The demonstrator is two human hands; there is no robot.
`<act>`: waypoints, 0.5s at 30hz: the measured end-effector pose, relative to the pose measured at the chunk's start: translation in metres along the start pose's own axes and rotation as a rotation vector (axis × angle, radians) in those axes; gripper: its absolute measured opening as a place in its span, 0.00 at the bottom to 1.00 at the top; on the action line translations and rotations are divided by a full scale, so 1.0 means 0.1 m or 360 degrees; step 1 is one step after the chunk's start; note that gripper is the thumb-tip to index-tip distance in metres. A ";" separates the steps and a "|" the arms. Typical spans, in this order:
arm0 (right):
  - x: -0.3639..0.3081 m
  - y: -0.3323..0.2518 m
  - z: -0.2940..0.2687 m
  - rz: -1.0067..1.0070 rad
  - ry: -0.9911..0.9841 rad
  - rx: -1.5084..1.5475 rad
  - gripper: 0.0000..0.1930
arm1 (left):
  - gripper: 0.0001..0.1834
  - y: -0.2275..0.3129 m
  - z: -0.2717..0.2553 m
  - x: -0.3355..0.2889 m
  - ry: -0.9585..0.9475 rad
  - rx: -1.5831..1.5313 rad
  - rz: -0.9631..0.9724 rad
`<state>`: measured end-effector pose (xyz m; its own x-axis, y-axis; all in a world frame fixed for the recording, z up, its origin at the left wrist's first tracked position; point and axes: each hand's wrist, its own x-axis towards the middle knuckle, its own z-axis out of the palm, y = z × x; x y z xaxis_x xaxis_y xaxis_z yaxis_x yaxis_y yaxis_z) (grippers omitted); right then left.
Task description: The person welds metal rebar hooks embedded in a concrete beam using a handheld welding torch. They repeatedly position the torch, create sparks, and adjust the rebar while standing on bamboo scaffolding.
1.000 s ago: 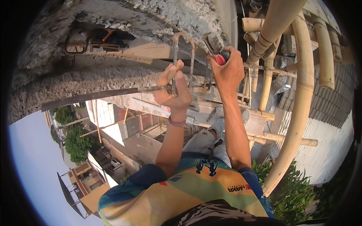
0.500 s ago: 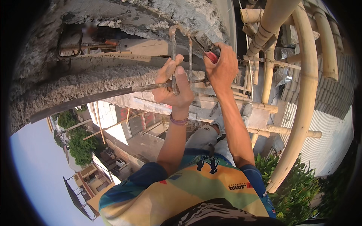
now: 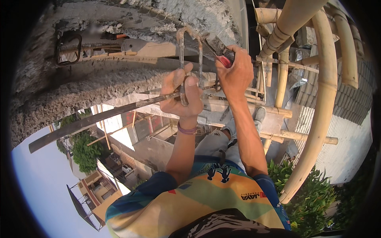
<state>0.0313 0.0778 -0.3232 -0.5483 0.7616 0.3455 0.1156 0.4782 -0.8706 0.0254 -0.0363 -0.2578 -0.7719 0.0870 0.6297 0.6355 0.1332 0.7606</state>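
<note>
A U-shaped bent metal rod clamp (image 3: 181,47), rusty and splashed with grey, stands against the rough concrete edge. The fingers and thumb of my left hand (image 3: 182,93) close round its shorter leg. A long dark strip (image 3: 99,118) runs out leftward from behind that hand, tilted down at its far end, apart from the concrete above. Close by, my right hand (image 3: 237,73) is closed on a tool with a red part (image 3: 224,61); the palm hides most of it. A grey metal piece (image 3: 215,44) lies beside the tool at the clamp's right leg.
Another bent rod clamp (image 3: 68,49) hangs at the left on the rough concrete ledge (image 3: 79,89). Bamboo scaffold poles (image 3: 326,91) rise at the right, with crosspieces (image 3: 305,137) below. Under me are corrugated roofing (image 3: 335,137), leafy plants (image 3: 305,194) and a drop to buildings.
The long strip's left part has swung downward, away from the concrete ledge. My hands stay nearly in place, the right one shifting slightly right.
</note>
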 end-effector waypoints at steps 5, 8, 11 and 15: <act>-0.03 -0.02 0.01 -0.0042 -0.0064 0.0029 0.24 | 0.15 -0.06 -0.04 -0.01 -0.0020 0.0018 0.0063; 0.00 -0.04 -0.01 0.0020 0.0028 0.0027 0.25 | 0.15 -0.08 -0.05 -0.02 -0.0022 -0.0045 0.0081; 0.04 -0.08 0.00 -0.0099 -0.0032 -0.0014 0.24 | 0.14 -0.07 -0.05 -0.03 -0.0026 -0.0011 0.0058; 0.04 -0.11 -0.02 -0.0018 -0.0066 0.0034 0.24 | 0.14 -0.06 -0.04 -0.04 -0.0006 -0.0017 0.0038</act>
<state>0.0293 0.0763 -0.3120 -0.5836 0.7370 0.3409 0.0919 0.4771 -0.8740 0.0243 -0.0416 -0.2640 -0.7564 0.0938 0.6474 0.6541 0.1207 0.7468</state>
